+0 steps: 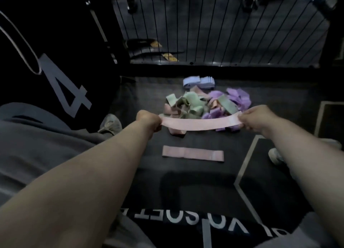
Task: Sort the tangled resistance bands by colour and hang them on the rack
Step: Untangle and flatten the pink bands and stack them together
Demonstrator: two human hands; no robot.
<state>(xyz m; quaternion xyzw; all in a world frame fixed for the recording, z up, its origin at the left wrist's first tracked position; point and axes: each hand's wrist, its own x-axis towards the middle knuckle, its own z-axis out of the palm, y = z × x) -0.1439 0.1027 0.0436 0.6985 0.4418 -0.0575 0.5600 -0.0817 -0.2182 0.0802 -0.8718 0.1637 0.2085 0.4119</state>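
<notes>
A pink resistance band [201, 124] is stretched flat between my hands above the floor. My left hand [148, 120] grips its left end and my right hand [256, 119] pinches its right end. Behind it lies a tangled pile of green, purple and pink bands [202, 103]. A second pink band [192, 153] lies flat on the dark floor mat nearer to me. A folded stack of light blue bands [198, 81] sits beyond the pile. No rack for hanging can be made out.
A black wire fence [223, 28] closes off the far side. A large black padded block with a "4" [61, 84] stands at the left. My grey trouser knees fill the lower corners, with a shoe [109, 124] at left and a white shoe [275, 155] at right.
</notes>
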